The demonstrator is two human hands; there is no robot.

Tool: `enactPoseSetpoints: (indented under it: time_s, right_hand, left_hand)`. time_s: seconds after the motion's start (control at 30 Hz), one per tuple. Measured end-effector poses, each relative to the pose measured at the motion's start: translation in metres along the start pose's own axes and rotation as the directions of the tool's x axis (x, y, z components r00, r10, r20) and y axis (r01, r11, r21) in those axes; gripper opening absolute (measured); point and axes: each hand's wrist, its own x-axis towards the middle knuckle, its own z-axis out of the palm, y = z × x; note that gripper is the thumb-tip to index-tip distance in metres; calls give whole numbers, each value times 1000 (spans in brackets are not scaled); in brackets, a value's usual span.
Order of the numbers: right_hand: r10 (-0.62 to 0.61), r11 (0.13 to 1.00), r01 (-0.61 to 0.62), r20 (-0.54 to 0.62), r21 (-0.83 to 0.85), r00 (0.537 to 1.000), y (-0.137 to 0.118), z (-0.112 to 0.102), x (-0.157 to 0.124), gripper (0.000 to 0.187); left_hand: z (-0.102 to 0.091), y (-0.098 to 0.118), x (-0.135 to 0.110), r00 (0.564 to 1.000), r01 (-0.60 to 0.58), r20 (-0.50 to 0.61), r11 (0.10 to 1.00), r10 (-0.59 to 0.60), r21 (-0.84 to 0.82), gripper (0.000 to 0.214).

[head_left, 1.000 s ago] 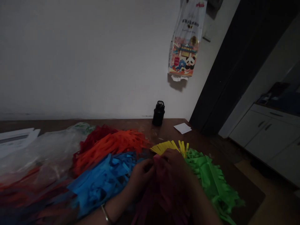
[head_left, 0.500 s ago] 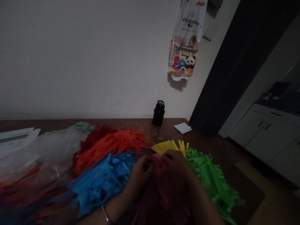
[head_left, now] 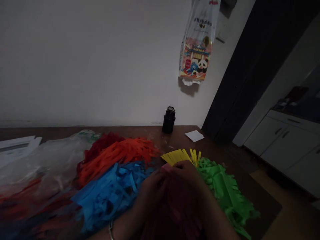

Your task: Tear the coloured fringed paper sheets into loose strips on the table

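Observation:
Between my hands is a pink fringed paper point(head_left: 176, 200), its cut strips hanging down into shadow toward me. My left hand point(head_left: 153, 185), with a bracelet at the wrist, has its fingers closed at the paper's upper left edge. On the other side, my right hand point(head_left: 186, 171) pinches the top edge of the same paper. Just beyond the right hand lies yellow fringed paper point(head_left: 178, 156). Green fringed paper point(head_left: 225, 190) spreads to the right, and a pile of blue fringed paper point(head_left: 112, 193) lies beside my left forearm.
Orange strips point(head_left: 122, 151) and dark red strips point(head_left: 106, 141) lie behind the blue pile. A clear plastic bag point(head_left: 62, 153) covers the left side. A black bottle point(head_left: 169, 120) and white cards point(head_left: 194, 135) stand near the wall. A panda-printed pack point(head_left: 196, 53) hangs above.
My left hand has shifted slightly up and inward along the pink paper's top edge, covering more of it. The right hand stays nearly in place.

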Motion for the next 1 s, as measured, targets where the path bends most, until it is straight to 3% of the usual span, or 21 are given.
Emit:
enactPoseSetpoints:
  time_s: [0.3,0.57,1.0]
  right_hand:
    - [-6,1000,4,45,24,999,3,2,-1,28]
    - [-11,999,13,46,-53,999,-1,0,-1,20]
    - [1,995,5,61,-98,998,0,-1,1,23]
  left_hand:
    - [0,4,1,999,51,-10,998,-52,-27,25]
    - [-1,0,4,987,152,-47,988,-152,-9,35]
    - [1,-3,7,992,115,-37,990,-119,-86,32]
